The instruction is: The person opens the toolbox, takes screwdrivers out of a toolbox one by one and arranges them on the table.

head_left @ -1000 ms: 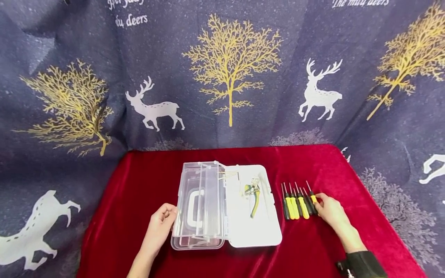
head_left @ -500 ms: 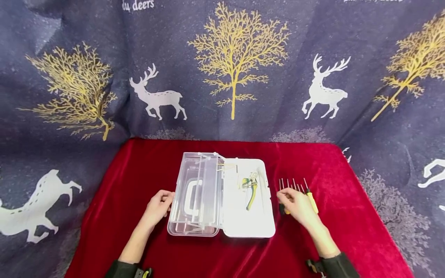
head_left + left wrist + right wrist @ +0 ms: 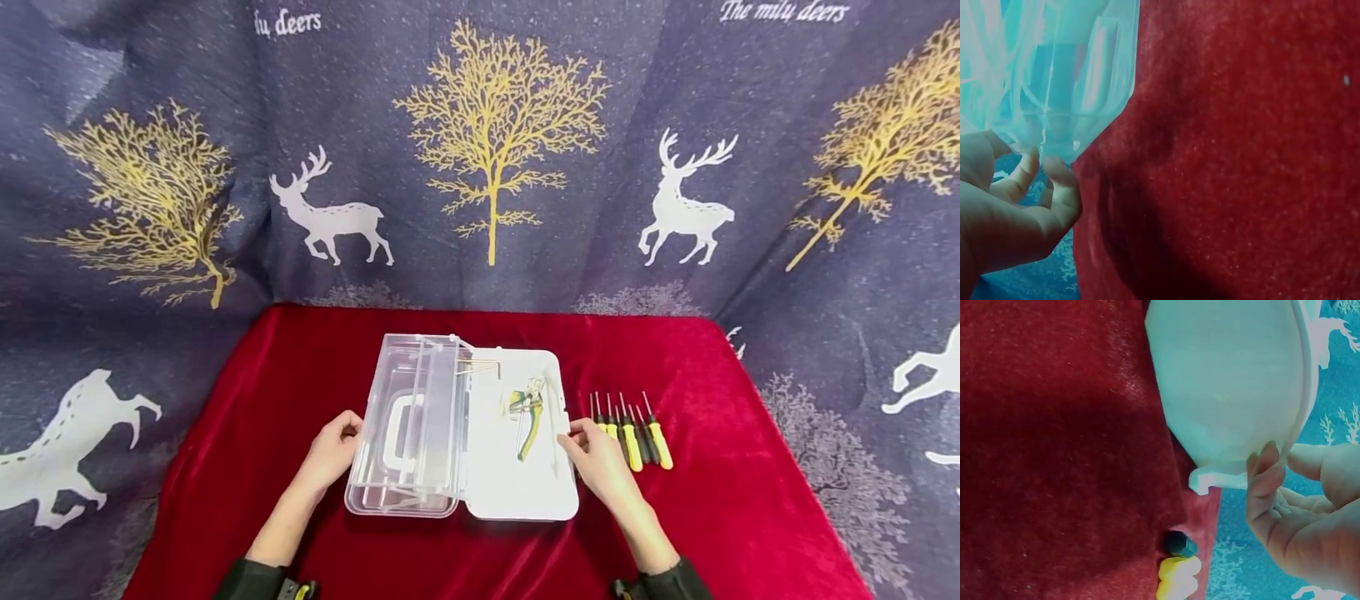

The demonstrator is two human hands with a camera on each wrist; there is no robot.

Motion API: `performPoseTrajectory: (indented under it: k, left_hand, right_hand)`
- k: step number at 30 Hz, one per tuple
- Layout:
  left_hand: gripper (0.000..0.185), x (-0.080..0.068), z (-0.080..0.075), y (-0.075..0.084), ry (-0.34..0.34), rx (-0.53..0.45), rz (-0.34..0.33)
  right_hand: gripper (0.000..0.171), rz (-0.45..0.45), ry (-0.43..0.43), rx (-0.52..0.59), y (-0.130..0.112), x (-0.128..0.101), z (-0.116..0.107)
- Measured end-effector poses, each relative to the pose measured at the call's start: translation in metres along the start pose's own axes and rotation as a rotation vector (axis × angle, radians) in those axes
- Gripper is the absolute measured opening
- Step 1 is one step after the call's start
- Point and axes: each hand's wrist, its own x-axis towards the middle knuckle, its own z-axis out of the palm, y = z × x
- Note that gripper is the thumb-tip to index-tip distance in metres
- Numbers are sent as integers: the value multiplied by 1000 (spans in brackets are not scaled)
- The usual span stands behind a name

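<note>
both hands at the open storage box

clear plastic storage box (image 3: 457, 429) sits open mid-table on the red velvet cloth (image 3: 712, 533), transparent lid (image 3: 405, 425) flipped out to the left with its white handle (image 3: 400, 431) showing through, white base tray (image 3: 517, 483) on the right

left hand (image 3: 330, 450) rests against the lid's left edge; left wrist view shows fingers (image 3: 1060, 181) loosely curled under the clear corner (image 3: 1072, 94), touching it, not clamped round it

right hand (image 3: 596, 458) is at the tray's right edge; right wrist view shows fingertips (image 3: 1266, 469) touching the white latch tab (image 3: 1216, 478) on the rim, thumb apart from them, fingers bent but nothing pinched that i can see

inside the tray: green/yellow-handled pruning shears (image 3: 527, 408) lying lengthwise near the middle, and a thin metal rod (image 3: 480, 364) at the far edge by the hinge

just right of the box: row of screwdrivers (image 3: 633, 433) with yellow and black handles, side by side on the cloth, shafts pointing away from the person; nearest ones lie just beside the right hand, not touching as far as the head view shows; handle ends (image 3: 1175, 572) visible in the right wrist view

backdrop: dark blue cloth (image 3: 480, 150) printed with gold trees and white deer
</note>
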Motion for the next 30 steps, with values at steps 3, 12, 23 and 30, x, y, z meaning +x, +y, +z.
performPoseTrajectory:
  k: [3, 12, 23, 30]
  left_hand:
    - [4, -2, -4, 2, -7, -43, 8]
    - [15, -11, -11, 25, 4, -171, 54]
    - [27, -14, -15, 50, -1, -330, 174]
    - [30, -11, -17, 36, -67, -500, 119]
  right_hand:
    - [26, -4, 5, 33, -1, -1, 3]
    - [27, 31, 2, 110, 3, -3, 4]
    - [27, 48, -8, 137, 5, -3, 3]
    - [25, 31, -3, 128, 7, -1, 7]
